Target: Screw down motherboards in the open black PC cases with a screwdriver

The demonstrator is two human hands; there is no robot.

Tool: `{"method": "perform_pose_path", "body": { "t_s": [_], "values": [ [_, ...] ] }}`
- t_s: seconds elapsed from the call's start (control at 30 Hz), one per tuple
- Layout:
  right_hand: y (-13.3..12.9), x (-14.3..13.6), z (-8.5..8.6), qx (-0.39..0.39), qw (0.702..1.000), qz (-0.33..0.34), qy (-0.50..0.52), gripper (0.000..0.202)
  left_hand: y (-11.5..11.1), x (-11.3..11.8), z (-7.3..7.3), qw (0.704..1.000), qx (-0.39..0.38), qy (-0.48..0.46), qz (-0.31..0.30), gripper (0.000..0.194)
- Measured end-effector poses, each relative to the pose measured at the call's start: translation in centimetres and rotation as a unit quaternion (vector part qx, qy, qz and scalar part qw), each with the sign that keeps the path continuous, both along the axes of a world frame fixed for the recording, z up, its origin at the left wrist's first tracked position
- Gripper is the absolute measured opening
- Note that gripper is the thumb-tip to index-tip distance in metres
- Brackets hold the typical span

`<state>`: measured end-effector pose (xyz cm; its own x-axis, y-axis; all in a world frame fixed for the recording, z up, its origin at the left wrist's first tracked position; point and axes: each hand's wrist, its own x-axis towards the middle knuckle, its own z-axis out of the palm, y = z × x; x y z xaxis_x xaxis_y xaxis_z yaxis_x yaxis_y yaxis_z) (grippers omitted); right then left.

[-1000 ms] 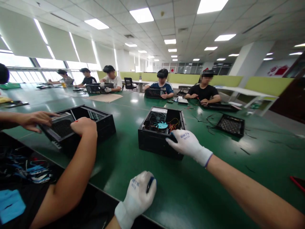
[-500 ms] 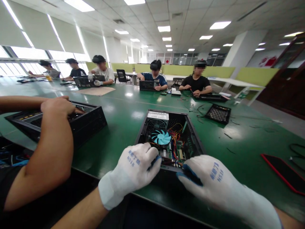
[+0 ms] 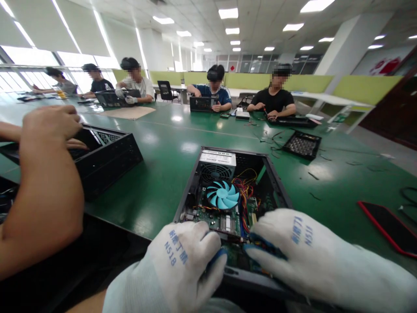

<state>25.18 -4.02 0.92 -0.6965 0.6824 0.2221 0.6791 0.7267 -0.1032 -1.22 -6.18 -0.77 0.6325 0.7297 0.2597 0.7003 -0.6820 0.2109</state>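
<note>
An open black computer case [image 3: 282, 184] lies on the green table before me. Inside are a turquoise fan [image 3: 223, 195], a power supply [image 3: 217, 160] with a white label, a green motherboard [image 3: 208, 214] and a bundle of coloured wires [image 3: 246, 191]. My left hand [image 3: 189, 261], in a white glove with a blue palm, is closed at the case's front left corner. My gloved right hand [image 3: 285, 248] is at the front right, thumb and fingers drawn together over the interior. What either hand grips is hidden by its fingers.
At left, a neighbour's bare arm [image 3: 48, 174] reaches into another black case [image 3: 107, 161]. A black panel with a red rim [image 3: 387, 228] lies at right. A black tray-like part [image 3: 302, 144] and loose cables lie farther back. Several people work across the table.
The case appears nearer and lower in view, with more of its interior showing. Both my hands are lower in view too. The neighbour's arm has shifted left, its hand raised.
</note>
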Motion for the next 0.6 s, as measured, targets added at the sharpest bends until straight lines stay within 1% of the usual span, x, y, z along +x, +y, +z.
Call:
{"method": "perform_pose_path", "body": {
  "t_s": [0.07, 0.13, 0.2, 0.27, 0.33, 0.4, 0.43, 0.5, 0.6],
  "values": [
    [2.6, -0.7, -0.5, 0.039, 0.995, 0.013, -0.087, 0.029, 0.0, 0.1, 0.0, 1.0, 0.0, -0.007, 0.001, 0.021],
    [5.2, -1.5, -1.4, 0.056, 0.985, 0.001, -0.164, 0.032, 0.0, 0.1, -0.1, 1.0, 0.002, -0.013, 0.005, 0.019],
    [7.3, -2.4, -2.4, 0.055, 0.975, 0.013, -0.216, 0.037, -0.1, 0.1, -0.1, 1.0, 0.004, -0.015, 0.011, 0.019],
    [8.8, -3.4, -3.0, 0.044, 0.966, 0.029, -0.252, 0.037, -0.2, 0.1, -0.1, 1.0, 0.003, -0.008, 0.015, 0.019],
    [9.5, -4.4, -3.0, 0.02, 0.957, 0.035, -0.289, 0.028, -0.3, 0.1, -0.2, 1.0, 0.004, 0.0, 0.016, 0.019],
    [9.7, -5.2, -2.6, -0.001, 0.946, 0.04, -0.322, 0.012, -0.3, 0.1, -0.2, 1.0, 0.006, 0.004, 0.016, 0.02],
    [9.6, -5.5, -2.4, -0.002, 0.942, 0.045, -0.332, 0.011, -0.3, 0.1, -0.2, 1.0, 0.008, 0.004, 0.017, 0.02],
    [9.4, -5.8, -2.2, 0.011, 0.94, 0.056, -0.336, 0.019, -0.2, 0.1, -0.3, 1.0, 0.01, 0.001, 0.018, 0.02],
    [9.2, -5.6, -2.4, 0.024, 0.94, 0.048, -0.338, 0.018, -0.3, 0.1, -0.3, 1.0, 0.011, -0.008, 0.017, 0.019]
  ]
}}
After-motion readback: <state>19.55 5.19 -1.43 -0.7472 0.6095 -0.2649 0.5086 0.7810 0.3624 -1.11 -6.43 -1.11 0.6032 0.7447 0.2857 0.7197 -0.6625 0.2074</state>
